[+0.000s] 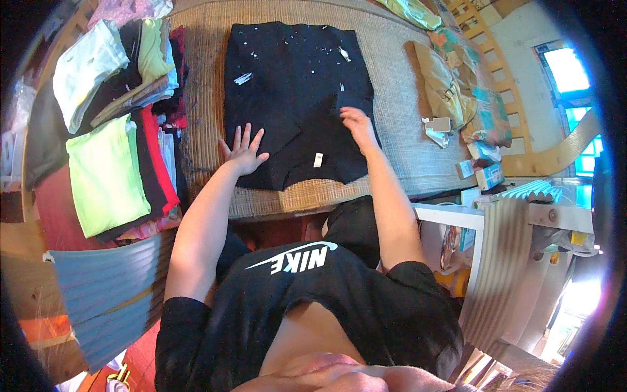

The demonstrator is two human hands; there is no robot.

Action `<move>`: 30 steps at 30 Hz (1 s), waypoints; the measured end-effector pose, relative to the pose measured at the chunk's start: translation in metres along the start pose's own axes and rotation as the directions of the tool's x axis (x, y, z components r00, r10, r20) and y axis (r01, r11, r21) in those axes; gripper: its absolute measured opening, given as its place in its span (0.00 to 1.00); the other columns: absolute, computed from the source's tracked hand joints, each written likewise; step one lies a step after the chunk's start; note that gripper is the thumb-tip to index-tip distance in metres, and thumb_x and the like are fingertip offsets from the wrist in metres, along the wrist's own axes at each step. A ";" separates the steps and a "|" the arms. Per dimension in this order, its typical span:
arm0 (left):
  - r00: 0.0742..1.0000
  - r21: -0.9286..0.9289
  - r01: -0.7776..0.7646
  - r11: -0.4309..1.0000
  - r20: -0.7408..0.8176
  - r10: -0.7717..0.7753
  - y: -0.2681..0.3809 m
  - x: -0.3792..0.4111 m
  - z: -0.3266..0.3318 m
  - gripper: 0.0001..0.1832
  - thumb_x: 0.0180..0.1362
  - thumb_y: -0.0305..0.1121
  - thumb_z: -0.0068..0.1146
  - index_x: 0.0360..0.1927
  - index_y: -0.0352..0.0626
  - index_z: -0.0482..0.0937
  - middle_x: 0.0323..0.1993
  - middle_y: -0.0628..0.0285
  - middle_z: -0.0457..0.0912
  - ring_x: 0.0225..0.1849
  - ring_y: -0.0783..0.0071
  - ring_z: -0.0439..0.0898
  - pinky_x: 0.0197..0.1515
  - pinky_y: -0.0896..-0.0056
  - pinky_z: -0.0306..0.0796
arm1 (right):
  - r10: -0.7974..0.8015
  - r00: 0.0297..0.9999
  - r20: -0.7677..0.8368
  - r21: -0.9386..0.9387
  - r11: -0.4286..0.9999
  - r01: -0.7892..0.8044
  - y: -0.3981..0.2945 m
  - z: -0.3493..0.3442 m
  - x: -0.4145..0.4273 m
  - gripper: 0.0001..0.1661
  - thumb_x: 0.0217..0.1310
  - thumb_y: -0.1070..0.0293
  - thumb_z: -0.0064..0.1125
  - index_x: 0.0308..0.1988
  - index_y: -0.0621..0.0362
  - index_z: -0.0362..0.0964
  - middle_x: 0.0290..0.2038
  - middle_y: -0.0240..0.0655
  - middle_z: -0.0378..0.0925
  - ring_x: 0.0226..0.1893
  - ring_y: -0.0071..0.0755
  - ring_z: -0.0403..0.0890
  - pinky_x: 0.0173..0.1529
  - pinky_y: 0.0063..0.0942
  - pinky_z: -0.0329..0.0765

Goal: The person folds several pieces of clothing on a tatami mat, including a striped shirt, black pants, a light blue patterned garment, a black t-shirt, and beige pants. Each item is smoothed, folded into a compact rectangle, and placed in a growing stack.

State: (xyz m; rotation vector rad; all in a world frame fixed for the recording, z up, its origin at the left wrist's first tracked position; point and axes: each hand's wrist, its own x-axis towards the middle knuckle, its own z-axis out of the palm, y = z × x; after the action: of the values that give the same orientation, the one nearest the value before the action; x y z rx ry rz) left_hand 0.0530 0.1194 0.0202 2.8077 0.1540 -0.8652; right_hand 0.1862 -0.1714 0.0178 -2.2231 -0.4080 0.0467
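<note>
A black T-shirt (294,108) lies spread on a woven straw mat (397,98), its neckline towards me and a white tag (318,160) at the collar. White printed marks or specks dot its far half. My left hand (243,153) rests palm down on the shirt's left side near the collar, fingers spread. On the right, my right hand (359,128) is over the shirt with its fingers bent and fingertips beside a raised crease. Whether those fingertips pinch any cloth is not clear.
Folded clothes are stacked at the left, with a lime-green garment (108,174) and a white one (90,73) on top. A tan bag (441,83) lies at the right by a patterned pillow (490,108). Below it are small boxes (490,175) and a white desk (450,215).
</note>
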 end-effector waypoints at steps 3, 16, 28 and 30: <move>1.000 0.002 0.010 1.000 -0.003 -0.010 -0.002 -0.002 0.000 0.36 0.56 0.60 0.32 0.64 0.67 0.33 0.65 0.66 0.20 0.67 0.65 0.23 0.59 0.34 0.24 | 0.107 0.986 0.131 -0.286 0.956 -0.066 -0.018 0.000 -0.010 0.16 0.48 0.72 0.48 0.39 0.45 0.74 0.54 0.31 0.66 0.60 0.41 0.57 0.56 0.63 0.49; 1.000 -0.019 -0.008 1.000 -0.012 0.007 0.001 -0.003 0.000 0.37 0.55 0.59 0.35 0.64 0.65 0.34 0.65 0.64 0.21 0.67 0.63 0.23 0.59 0.35 0.23 | 0.452 0.873 -0.180 -0.725 0.539 -0.429 0.052 -0.027 -0.048 0.29 0.63 0.49 0.25 0.62 0.39 0.41 0.65 0.33 0.36 0.65 0.43 0.37 0.58 0.66 0.36; 0.971 0.336 -0.040 0.941 -0.208 0.116 -0.004 -0.059 0.034 0.28 0.53 0.35 0.46 0.58 0.36 0.56 0.57 0.43 0.58 0.56 0.52 0.64 0.47 0.62 0.70 | 0.640 0.753 0.154 -0.910 0.389 -0.145 -0.031 -0.019 -0.077 0.32 0.59 0.66 0.35 0.62 0.53 0.41 0.65 0.37 0.35 0.63 0.48 0.43 0.55 0.58 0.58; 0.971 0.322 -0.043 0.946 -0.208 0.115 0.005 -0.060 0.037 0.19 0.52 0.30 0.44 0.48 0.34 0.66 0.48 0.45 0.66 0.48 0.55 0.71 0.43 0.63 0.72 | 0.534 0.836 0.128 -0.944 0.324 -0.063 -0.033 -0.022 -0.089 0.28 0.59 0.67 0.36 0.60 0.55 0.47 0.59 0.41 0.51 0.59 0.48 0.54 0.52 0.49 0.65</move>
State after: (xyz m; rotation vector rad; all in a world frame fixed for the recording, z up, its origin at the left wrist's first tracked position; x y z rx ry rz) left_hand -0.0159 0.1042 0.0253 3.1816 -0.0732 -0.5968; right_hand 0.0965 -0.1958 0.0475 -3.4508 -0.2182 0.7076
